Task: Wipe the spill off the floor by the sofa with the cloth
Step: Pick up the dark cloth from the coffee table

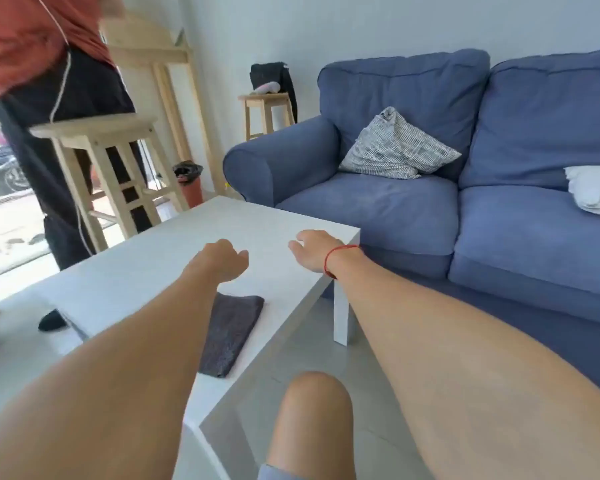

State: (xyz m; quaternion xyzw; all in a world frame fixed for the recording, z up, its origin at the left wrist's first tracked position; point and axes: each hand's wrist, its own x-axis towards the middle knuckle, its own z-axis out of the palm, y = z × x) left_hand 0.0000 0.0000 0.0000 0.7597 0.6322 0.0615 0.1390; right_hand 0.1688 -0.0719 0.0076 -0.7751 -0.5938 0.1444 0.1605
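A dark grey folded cloth [231, 332] lies on the white coffee table [153, 271], near its front edge and partly under my left forearm. My left hand [224, 259] hovers over the table beyond the cloth, fingers curled loosely, holding nothing. My right hand [312, 249], with a red string at the wrist, is over the table's right corner, fingers bent and apart, empty. The blue sofa [430, 209] stands to the right. The grey floor [312, 327] between table and sofa shows no spill that I can make out.
Another person in a red top and dark trousers [42, 98] stands at the left behind a wooden stool [101, 161]. A second stool [264, 109] with a black bag stands by the wall. Two cushions lie on the sofa. My knee [312, 427] is low in view.
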